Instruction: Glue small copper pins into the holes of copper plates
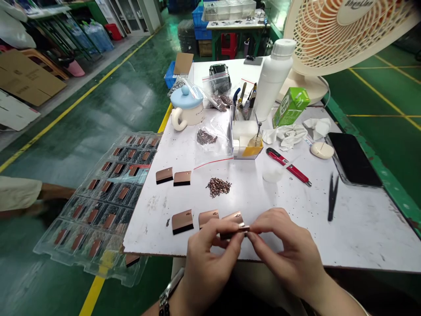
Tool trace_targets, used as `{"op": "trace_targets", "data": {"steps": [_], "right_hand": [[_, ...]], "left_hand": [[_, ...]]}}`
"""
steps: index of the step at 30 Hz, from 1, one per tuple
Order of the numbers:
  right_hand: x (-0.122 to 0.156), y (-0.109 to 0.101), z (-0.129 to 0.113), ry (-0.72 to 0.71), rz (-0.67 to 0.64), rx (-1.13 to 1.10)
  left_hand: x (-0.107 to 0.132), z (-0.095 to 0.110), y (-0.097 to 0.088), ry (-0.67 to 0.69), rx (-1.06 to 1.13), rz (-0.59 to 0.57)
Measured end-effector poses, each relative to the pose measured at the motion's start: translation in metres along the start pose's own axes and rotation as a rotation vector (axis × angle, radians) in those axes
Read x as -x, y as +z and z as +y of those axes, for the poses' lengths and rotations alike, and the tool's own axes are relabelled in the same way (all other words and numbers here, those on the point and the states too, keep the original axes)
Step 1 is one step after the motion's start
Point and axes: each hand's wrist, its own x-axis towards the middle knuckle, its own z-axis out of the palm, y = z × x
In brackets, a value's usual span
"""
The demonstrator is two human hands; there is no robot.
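Observation:
Near the table's front edge, my left hand (210,256) pinches a small copper-brown metal piece (226,235) between thumb and fingers. My right hand (286,250) closes its thumb and forefinger at the right end of that piece; whatever sits in this pinch is too small to make out. Just behind the fingers lie a curved copper plate (232,217) and another plate (208,216), partly covered by my left hand. A third copper plate (183,222) rests farther left. Beyond them is a pile of tiny copper-coloured links (219,187).
Two more plates (182,178) lie left of the pile. A clear tray (115,210) of similar pieces stands beside the table. Tweezers (333,197), a red utility knife (289,166), a phone (355,159), a tool box (246,136), a white bottle (274,79) and a fan (345,35) surround the work area.

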Motion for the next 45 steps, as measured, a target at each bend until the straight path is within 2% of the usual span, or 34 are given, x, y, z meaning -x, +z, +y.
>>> {"op": "trace_targets", "data": {"steps": [4,7,12,15,18,22,23,26,28,30,32,34,36,37,38,40,42,45], "right_hand": [[0.004,-0.006,0.02,0.017,0.014,0.236],[0.009,-0.01,0.028,0.081,0.034,0.304],[0.016,-0.011,0.033,0.058,-0.006,0.303],[0.019,-0.01,0.036,0.04,-0.025,0.284],[0.024,-0.01,0.04,0.028,-0.032,0.27],[0.028,-0.016,0.044,-0.02,-0.01,0.273],[0.029,-0.02,0.044,-0.029,0.005,0.284],[0.025,-0.032,0.045,-0.047,0.057,0.336],[0.02,-0.041,0.046,-0.046,0.103,0.383],[0.013,-0.049,0.05,0.004,0.162,0.441],[0.003,-0.055,0.056,0.128,0.207,0.476],[-0.009,-0.058,0.064,0.269,0.212,0.472],[-0.02,-0.057,0.073,0.345,0.199,0.449],[-0.025,-0.056,0.077,0.354,0.194,0.433],[-0.029,-0.054,0.081,0.355,0.191,0.414],[-0.035,-0.051,0.086,0.349,0.183,0.374],[-0.037,-0.047,0.087,0.351,0.181,0.34],[-0.034,-0.046,0.079,0.389,0.215,0.271]], "left_hand": [[-0.03,0.002,0.002,-0.075,-0.281,-0.032],[-0.048,-0.003,0.008,-0.08,-0.405,-0.007],[-0.053,-0.011,0.024,-0.048,-0.588,-0.022],[-0.051,-0.012,0.024,-0.018,-0.686,-0.018],[-0.055,-0.014,0.006,-0.001,-0.825,0.027],[-0.074,-0.023,-0.044,-0.025,-1.019,0.153],[-0.08,-0.026,-0.057,-0.037,-1.05,0.141],[-0.094,-0.033,-0.089,-0.051,-1.092,-0.018],[-0.099,-0.034,-0.1,-0.043,-1.059,-0.059],[-0.098,-0.031,-0.102,-0.023,-1.018,-0.044],[-0.089,-0.025,-0.096,0.011,-0.968,-0.01],[-0.071,-0.018,-0.08,0.043,-0.8,0.032],[-0.048,-0.012,-0.058,0.034,-0.402,0.045],[-0.035,-0.009,-0.045,0.002,-0.202,-0.035],[-0.024,-0.007,-0.033,-0.064,-0.062,-0.174],[-0.005,-0.005,-0.011,-0.229,0.137,-0.317],[0.004,-0.006,0.004,-0.369,0.259,-0.368],[0.003,-0.009,0.009,-0.479,0.336,-0.345]]}}
